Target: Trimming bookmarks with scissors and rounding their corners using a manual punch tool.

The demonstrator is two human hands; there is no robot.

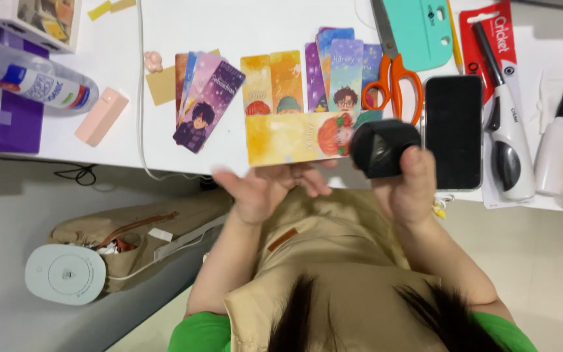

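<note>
**Right hand grips black lump, left hand open at the table edge**

- Nearest, bottom of frame: dark hair, tan apron (320, 261), green sleeves.
- Lower left, on the floor: tan bag (131, 238) with a round white gadget (65, 274) against it.
- Left hand (262, 189), centre of frame: palm up, fingers spread, motion-blurred. Fingertips are at the lower edge of the sideways card (288, 138). Can't tell if they touch it; nothing is pinched.
- Right hand (412, 186), just right of centre: fingers wrapped around a black rounded object (382, 148), firm hold, raised over the table edge. The object overlaps the right end of the sideways card and sits just left of the phone (453, 130). Can't tell what it is exactly.
- The sideways card is yellow-orange with a cartoon figure and lies flat along the near edge of the white table (262, 26).
- Behind it: two orange cards (272, 85), a purple-blue fan of cards (340, 72), and another fan (206, 98) further left.
- Orange-handled scissors (395, 72) lie between the purple fan and the phone.
- Right of the phone: white long-nose lighter (509, 143).
- Left side: pink box (101, 116), plastic bottle (40, 81) lying flat.
- Top edge: teal plastic piece (418, 29).
</note>
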